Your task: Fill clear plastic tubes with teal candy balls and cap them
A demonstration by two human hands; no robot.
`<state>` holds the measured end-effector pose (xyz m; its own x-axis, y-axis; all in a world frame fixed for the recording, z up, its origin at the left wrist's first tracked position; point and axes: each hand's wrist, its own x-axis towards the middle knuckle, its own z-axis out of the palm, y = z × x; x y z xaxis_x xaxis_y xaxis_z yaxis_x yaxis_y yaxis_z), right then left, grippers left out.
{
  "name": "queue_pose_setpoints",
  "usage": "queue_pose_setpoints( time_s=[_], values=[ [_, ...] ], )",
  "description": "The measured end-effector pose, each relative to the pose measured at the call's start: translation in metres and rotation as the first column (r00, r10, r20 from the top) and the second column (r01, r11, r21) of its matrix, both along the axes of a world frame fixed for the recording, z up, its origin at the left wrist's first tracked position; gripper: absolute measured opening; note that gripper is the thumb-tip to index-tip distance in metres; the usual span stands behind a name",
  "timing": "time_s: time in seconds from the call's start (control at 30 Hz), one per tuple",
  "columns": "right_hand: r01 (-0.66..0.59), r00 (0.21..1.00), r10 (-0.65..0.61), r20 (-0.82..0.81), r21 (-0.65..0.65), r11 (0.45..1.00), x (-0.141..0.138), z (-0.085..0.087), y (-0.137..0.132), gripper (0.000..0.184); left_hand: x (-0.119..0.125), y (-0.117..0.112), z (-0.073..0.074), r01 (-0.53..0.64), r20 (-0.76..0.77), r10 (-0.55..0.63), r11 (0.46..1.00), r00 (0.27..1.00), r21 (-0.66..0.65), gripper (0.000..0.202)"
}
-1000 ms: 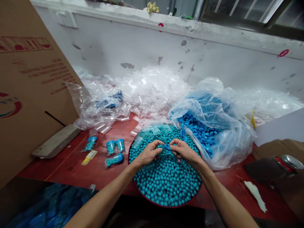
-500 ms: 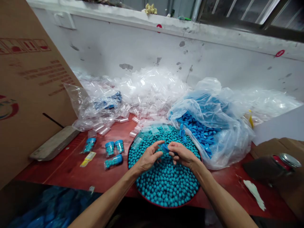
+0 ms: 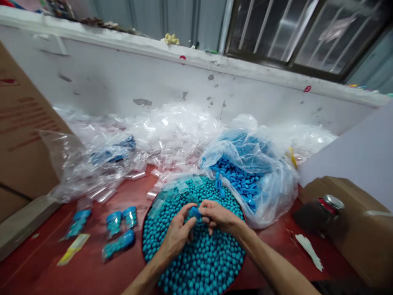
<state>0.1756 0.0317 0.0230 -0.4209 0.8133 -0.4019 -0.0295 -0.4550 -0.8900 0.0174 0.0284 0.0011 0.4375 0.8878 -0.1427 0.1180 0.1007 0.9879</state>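
Observation:
A round red tray (image 3: 145,223) heaped with several small teal balls (image 3: 202,262) sits on the red table. My left hand (image 3: 177,233) and my right hand (image 3: 218,217) meet above the balls, both pinched on one small blue cap (image 3: 194,212). Whether a clear tube sits under the cap I cannot make out. Behind the tray a clear bag of blue caps (image 3: 239,182) lies open. Three filled capped tubes (image 3: 119,229) lie left of the tray.
A heap of empty clear tubes (image 3: 172,135) fills the back against the white wall. A big cardboard box (image 3: 21,135) stands at the left. A brown box (image 3: 346,221) with a tin can (image 3: 328,204) is at the right. A yellow label (image 3: 73,248) lies front left.
The camera has tilted up and swung right, so everything sits lower and further left in the picture. My hands have stayed together on the blue cap, fingers pinched tighter.

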Motion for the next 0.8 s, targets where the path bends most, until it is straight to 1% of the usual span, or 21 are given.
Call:
queue_pose_setpoints(
  time_s=[0.1, 0.17, 0.2, 0.27, 0.3, 0.37, 0.4, 0.43, 0.47, 0.5, 0.53, 0.57, 0.6, 0.63, 0.7, 0.73, 0.77, 0.8],
  values=[
    [0.026, 0.995, -0.025, -0.100, 0.008, 1.000, 0.000, -0.001, 0.001, 0.028, -0.004, 0.006, 0.004, 0.053, 0.054, -0.048, 0.994, 0.997, -0.099, 0.051],
    [0.030, 0.979, -0.024, -0.202, 0.027, 0.999, 0.002, 0.001, 0.001, 0.030, -0.007, 0.010, 0.007, 0.022, 0.089, -0.008, 0.988, 0.996, -0.154, 0.057],
    [0.059, 0.969, -0.045, -0.245, 0.051, 0.997, 0.003, 0.003, 0.000, 0.033, -0.008, 0.011, 0.009, -0.008, 0.108, 0.028, 0.984, 0.994, -0.180, 0.059],
    [0.169, 0.952, -0.132, -0.276, 0.113, 0.979, 0.002, 0.005, -0.001, 0.039, -0.009, 0.013, 0.010, -0.030, 0.138, 0.063, 0.974, 0.988, -0.225, 0.063],
    [0.231, 0.948, -0.189, -0.255, 0.145, 0.962, 0.001, 0.006, -0.001, 0.042, -0.009, 0.013, 0.010, -0.015, 0.140, 0.049, 0.972, 0.989, -0.235, 0.064],
    [0.336, 0.940, -0.311, -0.140, 0.225, 0.914, -0.003, 0.005, -0.003, 0.042, -0.007, 0.013, 0.008, 0.028, 0.110, -0.005, 0.977, 0.994, -0.210, 0.065],
    [0.359, 0.931, -0.361, -0.051, 0.302, 0.883, -0.005, 0.005, -0.005, 0.038, -0.006, 0.012, 0.007, 0.043, 0.082, -0.029, 0.984, 0.996, -0.173, 0.062],
    [0.346, 0.915, -0.401, 0.050, 0.415, 0.841, -0.007, 0.004, -0.007, 0.034, -0.005, 0.010, 0.008, 0.044, 0.051, -0.038, 0.992, 0.998, -0.120, 0.058],
    [0.287, 0.890, -0.431, 0.151, 0.550, 0.785, -0.009, 0.005, -0.011, 0.029, -0.004, 0.007, 0.008, 0.029, 0.023, -0.027, 0.998, 0.999, -0.060, 0.052],
    [0.178, 0.862, -0.445, 0.245, 0.675, 0.716, -0.011, 0.006, -0.016, 0.025, -0.004, 0.004, 0.010, 0.004, -0.001, -0.004, 1.000, 1.000, -0.001, 0.046],
    [0.043, 0.835, -0.443, 0.326, 0.764, 0.643, -0.012, 0.007, -0.021, 0.024, -0.003, 0.000, 0.012, -0.023, -0.016, 0.024, 0.999, 1.000, 0.046, 0.043],
    [-0.092, 0.811, -0.429, 0.398, 0.810, 0.579, -0.013, 0.009, -0.026, 0.024, -0.003, -0.003, 0.014, -0.051, -0.025, 0.053, 0.996, 0.998, 0.078, 0.041],
    [-0.199, 0.794, -0.393, 0.463, 0.809, 0.553, -0.013, 0.012, -0.031, 0.026, -0.003, -0.006, 0.016, -0.068, -0.028, 0.071, 0.994, 0.997, 0.090, 0.043],
    [-0.268, 0.777, -0.359, 0.517, 0.788, 0.555, -0.013, 0.013, -0.035, 0.032, -0.003, -0.008, 0.018, -0.077, -0.018, 0.079, 0.993, 0.997, 0.088, 0.046],
    [-0.349, 0.743, -0.314, 0.591, 0.743, 0.571, -0.013, 0.016, -0.040, 0.061, -0.003, -0.011, 0.021, -0.053, 0.023, 0.052, 0.997, 0.998, 0.060, 0.050],
    [-0.367, 0.729, -0.311, 0.610, 0.732, 0.574, -0.013, 0.016, -0.041, 0.075, -0.003, -0.011, 0.023, -0.028, 0.053, 0.025, 0.998, 0.998, 0.048, 0.050],
    [-0.374, 0.719, -0.318, 0.618, 0.730, 0.573, -0.014, 0.016, -0.042, 0.083, -0.004, -0.012, 0.024, -0.003, 0.082, 0.000, 0.999, 0.997, 0.044, 0.049],
    [-0.368, 0.715, -0.332, 0.615, 0.735, 0.569, -0.016, 0.016, -0.043, 0.085, -0.004, -0.012, 0.025, 0.015, 0.110, -0.021, 0.999, 0.994, 0.049, 0.047]
  ],
)
